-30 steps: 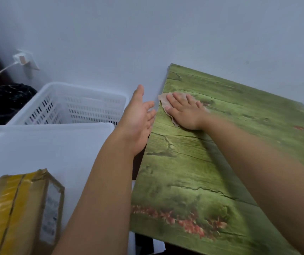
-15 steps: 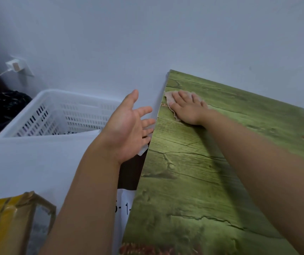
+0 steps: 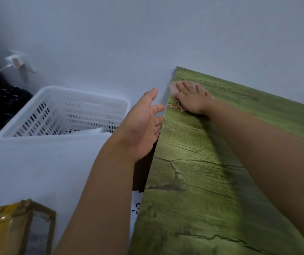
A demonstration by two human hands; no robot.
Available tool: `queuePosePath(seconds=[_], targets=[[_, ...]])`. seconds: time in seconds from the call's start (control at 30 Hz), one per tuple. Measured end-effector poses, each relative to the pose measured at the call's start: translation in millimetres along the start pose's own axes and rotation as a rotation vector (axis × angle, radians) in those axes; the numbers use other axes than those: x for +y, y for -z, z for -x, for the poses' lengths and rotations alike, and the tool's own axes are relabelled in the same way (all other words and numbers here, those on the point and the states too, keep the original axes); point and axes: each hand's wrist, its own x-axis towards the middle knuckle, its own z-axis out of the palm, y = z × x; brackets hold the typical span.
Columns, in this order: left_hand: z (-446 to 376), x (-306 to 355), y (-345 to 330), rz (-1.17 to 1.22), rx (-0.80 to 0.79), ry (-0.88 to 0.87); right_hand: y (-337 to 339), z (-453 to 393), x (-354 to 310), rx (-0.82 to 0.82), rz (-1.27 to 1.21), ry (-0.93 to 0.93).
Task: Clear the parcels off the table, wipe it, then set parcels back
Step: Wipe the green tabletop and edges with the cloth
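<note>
Table [image 3: 211, 181]: green wood-grain top, filling right half of frame, far edge against wall [image 3: 147, 34]. Bare of parcels in the visible part, so clearing judged done and wiping in hand.

Cloth [image 3: 174, 89]: pale, thin, spread flat at upper-left corner of table, upper centre of frame. Pinned under palm to drag across surface rather than bunched; placement at far corner suggests corner and edge being covered.

Right hand [image 3: 191, 97]: flat on cloth, fingers straight and slightly spread, pressing down, nothing curled round. Arm reaching diagonally from lower right of frame.

Left hand [image 3: 142, 124]: centre of frame, just off left edge of table, palm turned toward that edge, fingers relaxed and extended, holding nothing. Fingertips at or very near table edge; contact not certain. Likely held there to catch crumbs or steady the body; purpose a guess.

Parcel [image 3: 13, 229]: brown, yellow-taped, lower left corner of frame, resting on white tray [image 3: 42, 162]. Set aside off table to free surface.

Basket [image 3: 64, 111]: white, slotted, left of centre, beyond tray, against wall. Contents unclear.

Bag [image 3: 2, 105]: black, far left, behind basket.

Plug [image 3: 16, 61]: white, upper left, in wall socket, cable trailing left.

Paper [image 3: 136, 205]: white, printed, on floor between tray and table.
</note>
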Motion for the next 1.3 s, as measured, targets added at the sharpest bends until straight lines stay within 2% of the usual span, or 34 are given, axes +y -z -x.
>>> queuePosePath(seconds=[0.13,0.27,0.4,0.5,0.63,0.8,1.0,1.1,1.2,1.3], targets=[[0.4,2.5,-1.9,-0.011,0.015,0.012,-8.2,22.1,-10.2,-0.001,0.047,0.152],[0.8,5.2,-5.2,-0.047,0.014,0.003,-10.4,48.2,13.5,-0.012,0.065,0.270],[-2.6,2.6,-7.5,-0.114,-0.003,-0.025,0.2,14.1,35.3,0.004,0.053,0.102],[-3.9,1.7,-7.7,-0.096,-0.005,-0.027,6.1,-15.2,24.2,0.023,0.019,-0.016],[-1.8,5.3,-6.8,0.019,0.002,0.017,4.7,-21.6,0.3,0.017,0.021,0.032],[-5.2,8.0,-7.3,0.186,0.006,0.028,1.5,-16.8,14.2,0.016,0.043,0.157],[-16.5,-1.1,-16.4,0.181,0.081,-0.040,13.2,-61.5,22.0,0.065,-0.008,-0.036],[-19.5,-1.7,-17.2,0.300,0.107,-0.075,18.2,-72.6,15.0,0.063,-0.044,-0.076],[-20.9,-2.7,-22.2,0.419,0.068,-0.089,16.5,-66.3,12.2,0.039,-0.025,-0.047],[-26.3,-3.0,-26.0,0.470,0.132,-0.059,6.6,-43.9,18.6,0.026,0.025,0.045]])
